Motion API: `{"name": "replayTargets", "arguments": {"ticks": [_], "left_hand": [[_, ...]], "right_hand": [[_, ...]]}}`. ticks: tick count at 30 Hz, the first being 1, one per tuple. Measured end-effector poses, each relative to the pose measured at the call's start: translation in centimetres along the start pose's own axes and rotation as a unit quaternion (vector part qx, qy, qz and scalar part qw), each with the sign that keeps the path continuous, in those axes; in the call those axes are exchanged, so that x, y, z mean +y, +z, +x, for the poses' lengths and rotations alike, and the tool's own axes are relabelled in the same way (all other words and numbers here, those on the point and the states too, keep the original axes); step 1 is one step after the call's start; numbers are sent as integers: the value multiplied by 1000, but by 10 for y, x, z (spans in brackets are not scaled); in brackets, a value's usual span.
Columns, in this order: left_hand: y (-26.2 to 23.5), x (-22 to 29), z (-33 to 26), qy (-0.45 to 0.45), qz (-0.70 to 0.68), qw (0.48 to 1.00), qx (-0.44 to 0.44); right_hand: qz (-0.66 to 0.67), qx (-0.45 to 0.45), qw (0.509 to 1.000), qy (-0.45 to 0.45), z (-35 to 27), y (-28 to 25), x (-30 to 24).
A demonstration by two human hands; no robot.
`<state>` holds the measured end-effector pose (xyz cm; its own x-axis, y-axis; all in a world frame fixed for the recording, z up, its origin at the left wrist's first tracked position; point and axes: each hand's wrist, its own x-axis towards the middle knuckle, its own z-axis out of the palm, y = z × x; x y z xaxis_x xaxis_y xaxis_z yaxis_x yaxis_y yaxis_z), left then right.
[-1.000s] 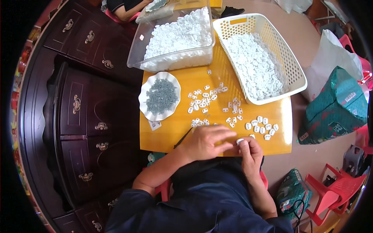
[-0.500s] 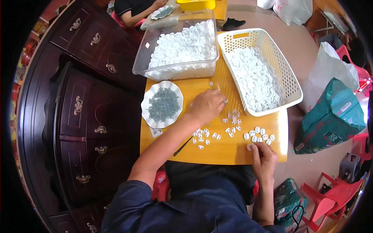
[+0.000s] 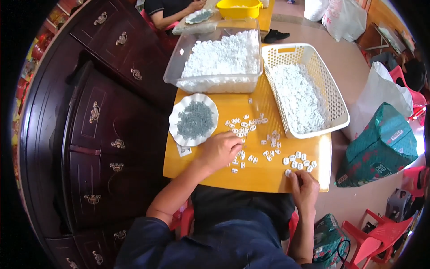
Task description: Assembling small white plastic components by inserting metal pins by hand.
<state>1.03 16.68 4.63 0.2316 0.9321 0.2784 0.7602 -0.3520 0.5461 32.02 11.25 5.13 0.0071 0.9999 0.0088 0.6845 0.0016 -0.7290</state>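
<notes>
My left hand (image 3: 221,150) is over the middle of the yellow table, fingers curled in and pressed together among small white two-holed plastic pieces (image 3: 244,130). Whatever its fingertips grip is hidden beneath them. At the front right edge, my right hand (image 3: 306,187) is closed, thumb and forefinger at a small white oval piece (image 3: 287,172). Just beyond it lies a group of similar oval pieces with dark marks (image 3: 294,164). Between the hands are more loose two-holed pieces (image 3: 271,153). Left of my left hand stands a scalloped white plate (image 3: 174,120) heaped with thin grey pins.
A clear plastic bin (image 3: 215,85) and a white perforated basket (image 3: 337,101), both full of white pieces, stand at the back. Dark drawers (image 3: 89,139) line the left. A green bag (image 3: 380,148) and red chair (image 3: 380,233) are at right. Another person's arm (image 3: 168,20) shows beyond.
My left hand has drawn back toward me and left, uncovering a cluster of white pieces. My right hand stays in nearly the same place. The whole view has shifted slightly.
</notes>
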Motion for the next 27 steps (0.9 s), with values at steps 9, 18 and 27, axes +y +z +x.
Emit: {"name": "replayTargets", "arguments": {"ticks": [9,18,27], "left_hand": [[8,4,-12,-8,1,1000,-3],[19,-1,-7,-4,60,998,-4],[28,-5,2,65,133,989,-30]], "right_hand": [[11,6,999,37,6,8,5],[31,71,997,7,7,11,14],[83,14,994,-67,10,31,-23]]}}
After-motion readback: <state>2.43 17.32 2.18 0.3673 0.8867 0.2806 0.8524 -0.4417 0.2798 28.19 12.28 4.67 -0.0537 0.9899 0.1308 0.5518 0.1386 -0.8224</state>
